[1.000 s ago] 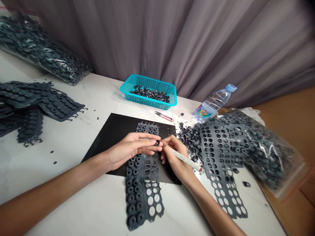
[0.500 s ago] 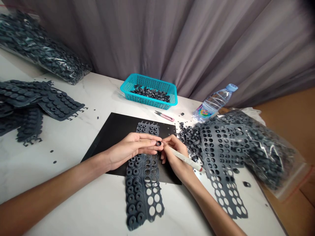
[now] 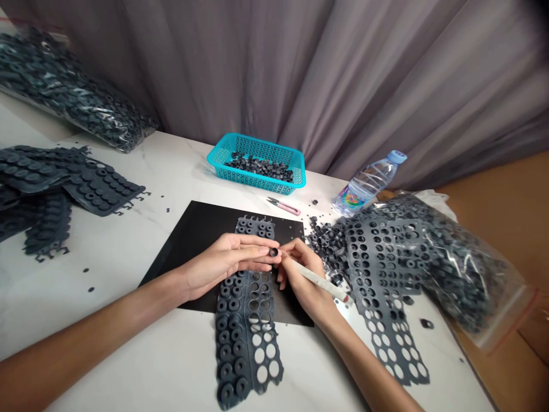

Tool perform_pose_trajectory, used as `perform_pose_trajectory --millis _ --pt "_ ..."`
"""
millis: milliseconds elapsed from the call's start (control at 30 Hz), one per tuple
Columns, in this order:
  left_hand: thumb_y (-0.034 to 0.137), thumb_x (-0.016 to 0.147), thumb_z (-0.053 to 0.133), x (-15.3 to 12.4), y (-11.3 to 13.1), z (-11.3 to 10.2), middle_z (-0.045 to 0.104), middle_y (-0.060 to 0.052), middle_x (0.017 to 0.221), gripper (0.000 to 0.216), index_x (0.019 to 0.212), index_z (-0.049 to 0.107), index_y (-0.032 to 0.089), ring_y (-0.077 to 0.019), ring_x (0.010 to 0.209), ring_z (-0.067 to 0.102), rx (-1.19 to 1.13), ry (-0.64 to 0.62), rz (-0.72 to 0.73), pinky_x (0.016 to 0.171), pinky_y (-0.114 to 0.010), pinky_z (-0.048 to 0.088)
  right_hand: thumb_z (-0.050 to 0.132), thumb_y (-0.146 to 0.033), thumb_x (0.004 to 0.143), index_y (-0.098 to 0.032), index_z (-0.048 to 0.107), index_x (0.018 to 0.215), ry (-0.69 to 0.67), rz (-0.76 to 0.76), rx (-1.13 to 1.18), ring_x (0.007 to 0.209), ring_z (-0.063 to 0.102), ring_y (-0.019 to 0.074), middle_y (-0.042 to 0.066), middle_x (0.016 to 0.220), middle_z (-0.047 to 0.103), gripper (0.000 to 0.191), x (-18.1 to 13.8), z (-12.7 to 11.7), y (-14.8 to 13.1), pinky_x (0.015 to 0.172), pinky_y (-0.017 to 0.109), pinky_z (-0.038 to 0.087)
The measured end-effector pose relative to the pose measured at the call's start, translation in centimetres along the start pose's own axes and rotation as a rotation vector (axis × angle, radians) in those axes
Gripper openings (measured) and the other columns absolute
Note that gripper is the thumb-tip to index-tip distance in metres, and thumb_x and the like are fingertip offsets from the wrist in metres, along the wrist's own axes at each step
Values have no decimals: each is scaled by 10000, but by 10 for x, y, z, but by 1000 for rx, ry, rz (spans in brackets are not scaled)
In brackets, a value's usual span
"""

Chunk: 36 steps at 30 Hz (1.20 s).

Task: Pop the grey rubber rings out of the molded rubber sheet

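Between the fingertips of my left hand [image 3: 231,256] is a small black rubber ring [image 3: 273,252], its round opening turned up towards me. My right hand [image 3: 303,273] pinches a slim white pen-like tool [image 3: 319,279] with a reddish end; its tip is close to the ring, and whether it touches cannot be made out. Under both hands a dark rubber sheet of moulded rings [image 3: 234,335] lies across a black mat [image 3: 171,252]. Rings fill the sheet's left columns, while many holes on its right side are punched out.
Behind the mat stand a turquoise basket [image 3: 257,182] of small black parts, pink thread snips [image 3: 283,206] and a water bottle [image 3: 369,183]. Loose rings [image 3: 328,243], a punched sheet [image 3: 373,286] and a filled bag [image 3: 463,274] lie right. More sheets [image 3: 98,186] and another bag [image 3: 72,86] lie left.
The whole view has shifted slightly, with the table things a little lower and further left. Both hands keep nearly the same pose around the ring and the tool.
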State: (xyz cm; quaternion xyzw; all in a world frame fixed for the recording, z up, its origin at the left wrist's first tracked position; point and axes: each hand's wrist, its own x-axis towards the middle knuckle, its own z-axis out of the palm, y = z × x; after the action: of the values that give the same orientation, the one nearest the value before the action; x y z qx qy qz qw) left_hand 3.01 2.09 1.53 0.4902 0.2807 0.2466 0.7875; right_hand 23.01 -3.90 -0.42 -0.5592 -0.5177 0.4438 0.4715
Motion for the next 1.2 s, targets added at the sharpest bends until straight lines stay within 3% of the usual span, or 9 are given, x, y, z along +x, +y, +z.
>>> perform_pose_trajectory --millis 133,267,433,500,567,700,833,967,1200 --pt "364 987 695 29 19 -15 769 -158 1252 374 1289 725 146 -290 1226 713 171 60 141 1083 -410 571 606 -440 989 -205 566 869 8 13 6 478 551 103 -29 660 622 267 0 1 4 441 200 463" --pt "326 1045 543 94 63 -44 759 -194 1237 353 1262 702 98 -296 1150 745 638 270 538 979 -458 621 605 -428 985 -206 563 890 22 17 14 481 565 101 -15 719 651 245 2 2 10 422 195 464" --pt "220 1007 565 146 105 -71 718 -117 1345 245 1175 737 172 -309 1343 608 879 328 663 1181 -567 410 583 -429 990 -201 566 894 24 5 22 490 567 102 -14 718 640 248 2 2 13 420 191 472" --pt "201 1007 560 141 105 -70 671 -82 1430 241 1172 735 203 -298 1443 502 956 327 687 1242 -567 299 583 -438 987 -199 569 898 23 3 21 492 570 103 -10 721 645 256 3 2 13 418 191 474" --pt "209 1026 533 121 94 -62 648 -74 1456 260 1217 709 214 -273 1449 480 1004 331 706 1249 -532 286 585 -446 986 -197 570 893 25 1 14 491 569 102 -8 717 648 266 3 2 13 419 189 475" --pt "289 1028 580 57 53 -36 707 -56 1260 224 1226 664 224 -227 1176 644 1077 241 650 1075 -407 485 597 -439 984 -191 581 910 10 6 19 475 565 95 -5 724 657 259 1 2 11 414 185 466" --pt "281 1046 555 10 13 -23 665 -55 1168 154 1152 655 231 -220 1091 652 1201 107 506 984 -371 522 598 -440 999 -188 620 948 -27 25 23 448 523 88 -24 690 626 257 -2 1 8 395 182 442" --pt "235 1056 544 1 -3 -24 648 -58 1192 148 1171 637 223 -240 1164 607 1288 79 479 1031 -406 482 624 -442 990 -180 664 953 -36 31 -4 432 490 80 -32 672 604 268 -2 1 2 372 176 411" --pt "248 1056 574 -1 -5 -21 660 -45 1192 141 1187 615 220 -242 1206 575 1277 85 460 1094 -415 434 679 -401 953 -189 642 967 -4 4 67 515 574 107 -15 731 644 216 5 3 1 454 208 515"
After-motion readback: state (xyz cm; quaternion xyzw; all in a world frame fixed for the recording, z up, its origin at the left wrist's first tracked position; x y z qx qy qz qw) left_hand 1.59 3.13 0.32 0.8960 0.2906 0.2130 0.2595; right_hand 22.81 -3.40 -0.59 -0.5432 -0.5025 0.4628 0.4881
